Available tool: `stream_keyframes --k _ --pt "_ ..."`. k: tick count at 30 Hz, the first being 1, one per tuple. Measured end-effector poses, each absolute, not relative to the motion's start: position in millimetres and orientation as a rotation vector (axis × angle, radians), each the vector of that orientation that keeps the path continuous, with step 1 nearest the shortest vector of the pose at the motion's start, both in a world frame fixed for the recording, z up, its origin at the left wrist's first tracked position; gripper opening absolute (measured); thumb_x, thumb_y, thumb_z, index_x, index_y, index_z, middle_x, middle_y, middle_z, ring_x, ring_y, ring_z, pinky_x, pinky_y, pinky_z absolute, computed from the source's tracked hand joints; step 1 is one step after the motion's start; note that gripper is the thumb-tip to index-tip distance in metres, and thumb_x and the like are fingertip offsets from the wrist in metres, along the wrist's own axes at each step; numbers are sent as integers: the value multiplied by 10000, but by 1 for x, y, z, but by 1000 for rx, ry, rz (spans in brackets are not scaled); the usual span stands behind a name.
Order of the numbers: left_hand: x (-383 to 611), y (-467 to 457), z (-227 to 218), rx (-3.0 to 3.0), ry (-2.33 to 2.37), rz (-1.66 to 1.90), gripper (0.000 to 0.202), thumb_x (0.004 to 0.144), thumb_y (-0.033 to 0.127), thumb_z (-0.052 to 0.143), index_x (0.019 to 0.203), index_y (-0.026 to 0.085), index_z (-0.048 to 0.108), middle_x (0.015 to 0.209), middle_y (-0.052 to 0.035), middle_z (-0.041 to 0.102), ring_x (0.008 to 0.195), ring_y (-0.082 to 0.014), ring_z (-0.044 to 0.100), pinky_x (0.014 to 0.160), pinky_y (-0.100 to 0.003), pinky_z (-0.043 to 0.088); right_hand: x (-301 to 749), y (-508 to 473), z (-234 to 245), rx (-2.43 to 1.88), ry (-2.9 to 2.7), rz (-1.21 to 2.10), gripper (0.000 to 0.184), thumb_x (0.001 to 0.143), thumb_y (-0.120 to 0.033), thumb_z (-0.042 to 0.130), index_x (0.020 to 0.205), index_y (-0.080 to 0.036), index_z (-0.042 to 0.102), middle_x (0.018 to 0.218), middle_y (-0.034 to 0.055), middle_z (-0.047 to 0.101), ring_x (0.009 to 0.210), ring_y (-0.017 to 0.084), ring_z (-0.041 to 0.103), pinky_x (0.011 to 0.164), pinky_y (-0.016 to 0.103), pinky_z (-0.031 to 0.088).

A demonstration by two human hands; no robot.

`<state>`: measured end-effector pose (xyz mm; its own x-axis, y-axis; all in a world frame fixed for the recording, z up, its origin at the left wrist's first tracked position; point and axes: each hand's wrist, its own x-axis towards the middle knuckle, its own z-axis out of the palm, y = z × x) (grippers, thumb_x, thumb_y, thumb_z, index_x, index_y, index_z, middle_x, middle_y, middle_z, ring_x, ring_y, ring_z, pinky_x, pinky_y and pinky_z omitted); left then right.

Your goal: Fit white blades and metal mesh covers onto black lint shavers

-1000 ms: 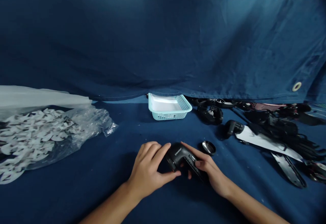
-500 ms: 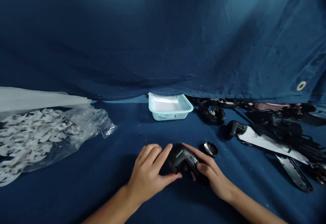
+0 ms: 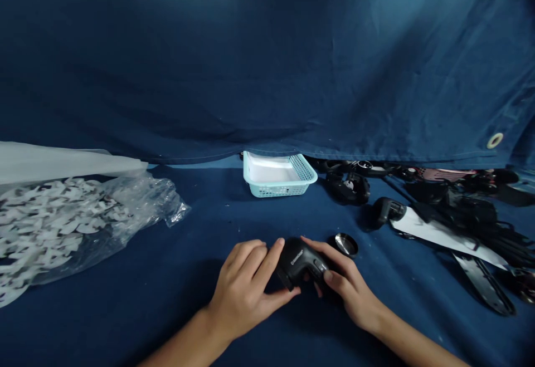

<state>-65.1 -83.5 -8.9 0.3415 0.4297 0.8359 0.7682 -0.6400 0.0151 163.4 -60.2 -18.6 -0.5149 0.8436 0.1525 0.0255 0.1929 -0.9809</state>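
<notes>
A black angled handheld device, which looks like a fabric shaver point(image 3: 298, 258), is held above the blue cloth between both hands. My left hand point(image 3: 246, 283) closes on its wide head, fingers along the top and thumb below. My right hand point(image 3: 349, 283) grips the handle, its thumb beside a grey button. Pale lettering shows on the body, too small to read. The face of the head is turned to the left palm and mostly hidden. Just beyond the right fingers lies a round black cap with a silvery inside point(image 3: 346, 244).
A light blue basket point(image 3: 279, 191) with white sheets in it stands at the back, under the hanging blue curtain point(image 3: 267, 66). On the left lies a clear plastic bag point(image 3: 146, 202) of white cut-out pieces. Black devices and parts point(image 3: 460, 216) are heaped on the right.
The device has turned slightly in the hands, its head shifting a little right and tilting. Both hands keep their hold, and the things around them have stayed put.
</notes>
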Motion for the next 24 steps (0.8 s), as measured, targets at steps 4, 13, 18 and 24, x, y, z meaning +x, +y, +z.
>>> stream_keyframes --k 4,13,18,24 --pt "-64 -85 -8 -2237 -1062 -1211 600 780 387 789 1217 28 588 898 -116 679 893 -268 613 785 -419 547 164 -60 -19 -814 -1731 1401 499 941 -481 492 1404 -295 479 991 55 641 721 186 557 601 302 469" --pt "-64 -80 -15 -2294 -1251 -1292 613 799 428 756 1264 93 540 1003 -141 654 945 -284 600 804 -470 567 151 -61 -13 -794 -1235 1809 445 898 -334 510 1305 -163 566 777 42 686 645 191 629 577 295 499" --pt "-61 -79 -15 -2308 -1299 -1311 571 820 470 718 1234 125 530 989 -135 650 920 -287 606 779 -494 569 146 -57 -9 -758 -1069 2000 421 959 -295 327 1249 -130 584 736 75 701 649 205 659 541 294 525" --pt "-60 -84 -12 -2358 -1303 -1270 634 846 507 669 1302 110 477 1042 -155 620 958 -298 604 788 -488 563 145 -60 -13 -741 -889 2226 520 980 -422 295 1076 -66 662 728 117 714 609 198 681 517 287 543"
